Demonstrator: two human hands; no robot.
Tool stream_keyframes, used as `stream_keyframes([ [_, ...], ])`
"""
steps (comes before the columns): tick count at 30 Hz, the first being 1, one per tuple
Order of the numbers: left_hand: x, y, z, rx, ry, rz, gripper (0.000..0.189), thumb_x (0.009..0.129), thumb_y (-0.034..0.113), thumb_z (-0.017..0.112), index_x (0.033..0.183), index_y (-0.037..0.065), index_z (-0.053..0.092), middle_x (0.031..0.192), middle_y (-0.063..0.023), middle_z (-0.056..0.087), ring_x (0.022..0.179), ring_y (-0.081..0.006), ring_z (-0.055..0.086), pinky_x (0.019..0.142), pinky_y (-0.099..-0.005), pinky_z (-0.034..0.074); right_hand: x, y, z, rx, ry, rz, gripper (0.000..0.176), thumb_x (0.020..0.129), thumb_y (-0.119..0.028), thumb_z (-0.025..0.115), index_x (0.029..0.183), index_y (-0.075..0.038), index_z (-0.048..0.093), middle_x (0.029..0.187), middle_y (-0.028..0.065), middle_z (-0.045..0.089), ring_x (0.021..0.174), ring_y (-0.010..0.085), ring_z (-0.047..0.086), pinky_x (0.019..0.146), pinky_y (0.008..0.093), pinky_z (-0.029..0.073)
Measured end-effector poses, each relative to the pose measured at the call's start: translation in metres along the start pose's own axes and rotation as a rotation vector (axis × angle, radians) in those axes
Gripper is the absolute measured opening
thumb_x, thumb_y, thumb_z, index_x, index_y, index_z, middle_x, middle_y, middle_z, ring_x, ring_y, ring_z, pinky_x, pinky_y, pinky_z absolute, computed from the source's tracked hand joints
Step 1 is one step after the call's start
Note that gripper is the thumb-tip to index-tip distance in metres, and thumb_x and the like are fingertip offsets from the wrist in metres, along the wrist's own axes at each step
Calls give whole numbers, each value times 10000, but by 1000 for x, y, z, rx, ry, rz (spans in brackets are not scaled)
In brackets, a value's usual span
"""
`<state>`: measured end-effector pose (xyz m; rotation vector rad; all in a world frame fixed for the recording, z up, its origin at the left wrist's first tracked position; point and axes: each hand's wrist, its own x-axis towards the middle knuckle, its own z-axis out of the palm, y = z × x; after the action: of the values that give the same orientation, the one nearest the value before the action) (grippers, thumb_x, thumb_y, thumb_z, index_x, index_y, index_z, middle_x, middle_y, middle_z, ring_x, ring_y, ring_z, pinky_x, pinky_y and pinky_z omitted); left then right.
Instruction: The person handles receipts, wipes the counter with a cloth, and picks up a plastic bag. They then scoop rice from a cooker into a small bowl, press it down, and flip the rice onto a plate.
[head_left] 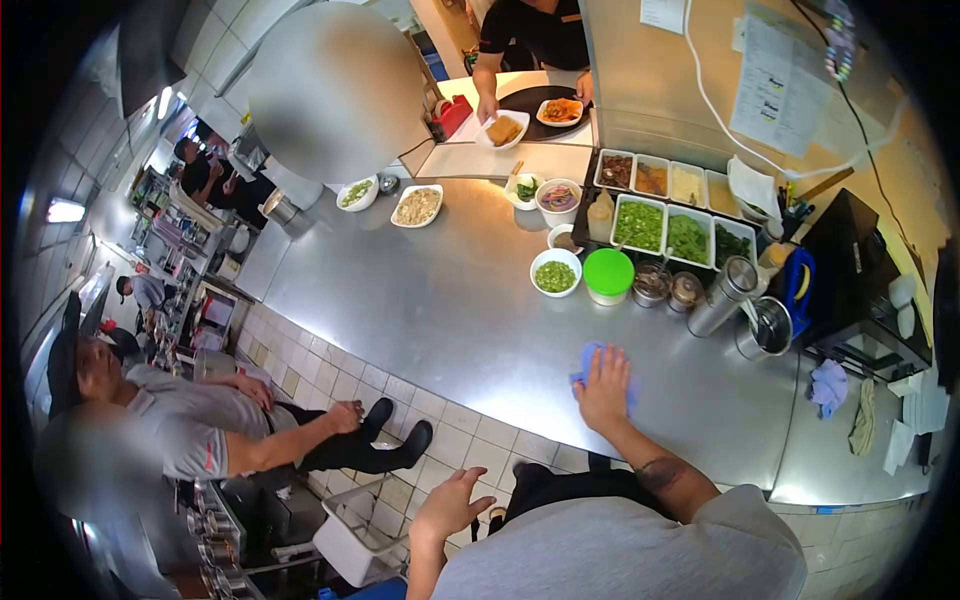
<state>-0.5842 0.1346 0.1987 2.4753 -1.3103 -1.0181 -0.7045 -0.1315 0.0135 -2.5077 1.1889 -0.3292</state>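
Blue cloth [590, 353] lying under a flat right hand [603, 390] at the counter's near side

The person is pressing the cloth against the bare steel of the counter [440, 290], and that contact is the step in hand. The right hand is resting palm down, open, its fingers stretching forward over the fabric rather than closing around it. The cloth is showing at the fingertips and along both sides of the hand. The left hand [450, 507] is hanging free off the counter's edge, open, thumb apart from the fingers and holding nothing.

Beyond the cloth, a green-lidded tub [608, 272] is standing beside a white bowl of chopped greens [555, 274], with two spice jars [668, 286] and a tall metal canister [722, 296] sitting to the right. A second, crumpled blue cloth [829, 388] is lying farther right, well apart from either hand.

As I am judging it, any further slide is calling for even pressure from the flat palm and a path staying short of the tub and bowl; lifting the cloth would be calling for the fingers to curl around it first.
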Motion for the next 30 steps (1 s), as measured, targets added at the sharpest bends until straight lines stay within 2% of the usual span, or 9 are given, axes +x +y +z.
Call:
stream_keyframes([
  [3,34,-32,-25,-4,-12,-31,533,821,332,660,1248,54,502,1142,-206,586,1021,-363,582,855,-416,471,32,-46,23,35,-13,-102,779,834,-384,585,1383,83,290,1463,300,192,1372,463,134,1119,552,99],
  [7,87,-61,-78,67,-53,-69,543,832,355,636,1261,55,490,1165,-218,570,1042,-385,570,875,-432,464,76,-104,51,64,-16,-229,822,815,-408,606,1386,82,275,1462,304,186,1372,463,131,1116,557,103],
  [10,131,-93,-123,133,-34,-2,544,833,344,635,1262,44,486,1153,-219,573,1030,-386,573,870,-440,463,125,-142,72,83,-13,-195,833,805,-417,615,1383,83,282,1457,309,193,1370,464,138,1113,562,108],
  [16,202,-153,-207,192,18,126,546,831,335,635,1269,47,481,1150,-219,571,1026,-392,574,872,-448,467,254,-195,107,42,200,38,843,783,-422,634,1373,83,304,1450,309,211,1363,468,160,1108,565,119],
  [18,223,-173,-225,237,-26,133,537,835,333,630,1266,51,480,1132,-210,577,1020,-388,577,860,-450,472,295,-203,114,36,244,67,847,777,-423,637,1371,82,307,1449,308,217,1361,469,165,1108,564,122],
  [23,269,-208,-245,265,-115,137,515,842,333,628,1245,43,493,1155,-222,566,1053,-388,558,887,-444,459,386,-213,130,8,276,107,882,765,-457,642,1378,76,300,1451,299,226,1364,462,166,1110,562,119],
  [26,303,-239,-232,281,-109,270,501,845,332,624,1231,38,500,1162,-229,563,1081,-382,542,910,-438,446,445,-220,137,-10,270,114,906,765,-492,632,1391,66,286,1461,288,216,1371,450,156,1116,554,104],
  [30,336,-200,-248,323,-324,183,507,848,325,619,1245,37,491,1199,-205,551,1097,-378,528,925,-437,438,520,-218,143,-76,212,113,917,778,-536,602,1413,36,271,1479,269,194,1386,424,135,1128,530,79],
])
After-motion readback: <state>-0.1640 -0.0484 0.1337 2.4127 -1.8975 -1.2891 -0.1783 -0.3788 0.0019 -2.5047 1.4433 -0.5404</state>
